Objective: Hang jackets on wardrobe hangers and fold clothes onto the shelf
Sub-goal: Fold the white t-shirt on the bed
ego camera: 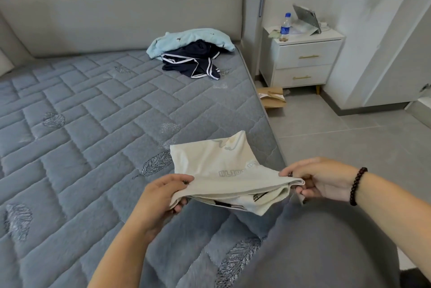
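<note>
Over the quilted bed (93, 113), left hand (161, 196) and right hand (319, 179) each pinched the cream garment (217, 166) at six o'clock, stretching it flat for folding.

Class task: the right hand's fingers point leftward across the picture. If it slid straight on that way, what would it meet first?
Probably the cream garment the right hand already pinches, then the left hand beyond; depth is uncertain.
</note>
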